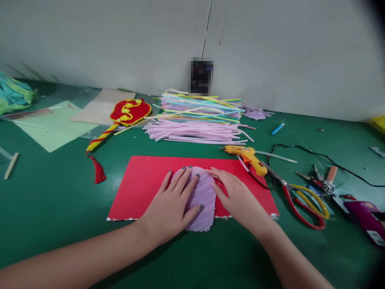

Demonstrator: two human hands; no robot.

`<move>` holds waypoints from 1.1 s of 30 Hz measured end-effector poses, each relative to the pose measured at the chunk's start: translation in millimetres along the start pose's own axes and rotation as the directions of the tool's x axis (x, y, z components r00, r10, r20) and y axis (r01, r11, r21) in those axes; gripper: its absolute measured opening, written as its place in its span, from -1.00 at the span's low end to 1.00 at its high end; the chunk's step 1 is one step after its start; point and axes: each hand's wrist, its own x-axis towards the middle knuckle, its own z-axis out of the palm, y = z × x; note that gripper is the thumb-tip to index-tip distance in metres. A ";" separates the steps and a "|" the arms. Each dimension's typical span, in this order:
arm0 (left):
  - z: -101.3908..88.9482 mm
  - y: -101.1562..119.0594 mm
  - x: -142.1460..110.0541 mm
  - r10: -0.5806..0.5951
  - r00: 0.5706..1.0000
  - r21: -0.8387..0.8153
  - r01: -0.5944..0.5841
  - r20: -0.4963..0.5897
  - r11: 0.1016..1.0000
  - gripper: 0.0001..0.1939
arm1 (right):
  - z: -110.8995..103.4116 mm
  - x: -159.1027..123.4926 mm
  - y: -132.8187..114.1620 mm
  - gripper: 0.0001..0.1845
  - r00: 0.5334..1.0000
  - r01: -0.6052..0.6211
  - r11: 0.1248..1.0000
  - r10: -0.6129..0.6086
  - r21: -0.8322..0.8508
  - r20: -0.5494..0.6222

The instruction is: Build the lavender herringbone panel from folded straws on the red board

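Observation:
A lilac oval panel (202,200), ridged like pipe cleaners laid side by side, rests on a red board (141,180) and overhangs its near edge. My left hand (174,196) lies flat over the panel's left part with fingers spread. At the panel's upper right edge, my right hand (230,188) touches the rim with its fingertips, fingers extended and thumb apart. Just behind the right hand, a yellow hot glue gun (246,154) lies partly on the board, a clear glue stick coming out of its back.
Bundled pastel pipe cleaners (198,120) lie at the back by the wall. A red and yellow fan with tassel (129,112) sits left of them. To the right are red and yellow-handled scissors (303,202), keys (326,182), a purple tool (365,214) and a black cord (321,154).

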 end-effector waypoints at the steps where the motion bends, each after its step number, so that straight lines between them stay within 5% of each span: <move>1: 0.1 -0.3 -0.1 0.002 1.000 -0.002 -0.002 -0.003 1.000 -0.35 | 0.2 0.2 0.1 -0.61 1.000 0.001 1.000 -0.001 0.001 -0.006; 16: 0.6 -1.1 0.7 0.005 1.000 -0.016 -0.005 -0.005 1.000 -0.35 | 1.7 -2.0 0.6 -0.59 1.000 0.022 0.999 -0.023 -0.032 -0.017; 22: 0.4 -1.7 0.2 0.003 1.000 -0.005 -0.003 -0.019 1.000 -0.36 | -17.2 1.7 5.4 -0.69 0.956 0.012 0.998 -0.031 -0.067 -0.293; 26: 0.0 -1.9 -0.2 0.002 1.000 0.012 -0.001 -0.012 1.000 -0.38 | -40.2 4.2 38.8 -0.75 0.757 -0.215 0.966 0.071 -0.145 -0.649; 28: 0.1 -2.3 -0.1 0.006 1.000 0.014 -0.006 -0.011 1.000 -0.38 | -46.2 4.9 61.9 -0.70 0.686 -0.366 0.922 0.173 -0.129 -0.707; 33: -0.1 -2.8 0.2 0.012 0.999 0.005 -0.012 -0.034 1.000 -0.39 | -42.8 10.2 94.0 -0.54 0.737 -0.574 0.819 0.528 0.023 -0.423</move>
